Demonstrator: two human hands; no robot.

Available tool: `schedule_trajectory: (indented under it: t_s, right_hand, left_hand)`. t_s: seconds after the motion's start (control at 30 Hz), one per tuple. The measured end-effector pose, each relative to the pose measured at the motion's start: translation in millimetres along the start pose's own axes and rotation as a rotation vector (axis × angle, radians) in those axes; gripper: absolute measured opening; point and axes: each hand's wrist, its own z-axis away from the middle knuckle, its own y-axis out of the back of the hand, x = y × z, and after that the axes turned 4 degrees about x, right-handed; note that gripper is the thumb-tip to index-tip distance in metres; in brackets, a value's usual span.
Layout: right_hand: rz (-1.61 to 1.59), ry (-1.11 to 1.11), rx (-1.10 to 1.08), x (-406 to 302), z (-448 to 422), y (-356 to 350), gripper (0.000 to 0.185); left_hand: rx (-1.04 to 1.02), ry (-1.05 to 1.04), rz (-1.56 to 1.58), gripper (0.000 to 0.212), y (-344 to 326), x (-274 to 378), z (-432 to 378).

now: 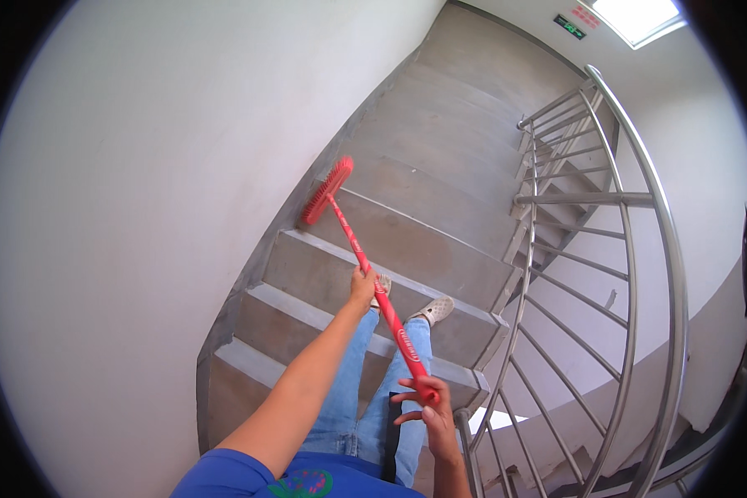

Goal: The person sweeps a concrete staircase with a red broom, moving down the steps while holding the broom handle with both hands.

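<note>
A red broom [403, 336] slants across the stairs in front of me, its long handle wrapped in a pattern with lettering. My left hand [362, 286] grips the handle around its middle. At the upper end, my right hand [432, 411] holds the handle loosely, with several fingers spread and the thumb below the tip. The red bristle head [328, 191] lies at the left side of a step, close to the wall's grey skirting [280, 218]. Beneath the handle are my feet in light perforated clogs [436, 309], on a concrete step [336, 283].
A stainless steel railing [669, 249] curves along the right side, with another flight of stairs [560, 211] beyond it. The white wall [137, 205] bounds the left. Farther down, the steps meet a landing [504, 43]. A green exit sign [569, 27] hangs near a bright window [638, 15].
</note>
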Motion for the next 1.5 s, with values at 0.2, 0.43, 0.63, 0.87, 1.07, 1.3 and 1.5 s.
schedule_trajectory:
  t_s: [0.2,0.43,0.63,0.87,1.07,1.3,1.5]
  right_hand:
    - [0.24,0.088,0.293,4.3,-2.9,-2.5,0.014]
    - [0.136,-0.491,0.057,29.2,-5.7,-14.8,0.051]
    - [0.383,-0.428,0.064,100.4,-28.4,-51.1,0.063]
    - [0.721,-0.34,-0.009,114.5,-9.7,-22.7,0.062]
    - [0.464,-0.435,0.051,62.0,14.0,5.3,0.06]
    - [0.523,-0.43,0.008,84.9,-4.5,-10.1,0.061]
    - [0.745,-0.373,-0.061,84.4,2.7,25.3,0.058]
  left_hand:
    - [0.01,-0.08,0.059,0.034,-15.5,0.6,10.0]
    - [-0.038,-0.102,-0.174,0.047,13.6,2.0,3.1]
    - [0.034,-0.002,-0.173,0.051,47.6,8.8,-25.7]
    - [0.23,0.024,-0.187,0.044,48.6,-23.1,-3.1]
    - [0.139,-0.012,-0.045,0.043,9.9,-32.0,38.2]
    - [0.248,-0.033,-0.237,0.033,37.3,-26.4,11.6]
    - [0.264,0.112,-0.09,0.028,42.4,-46.9,30.5]
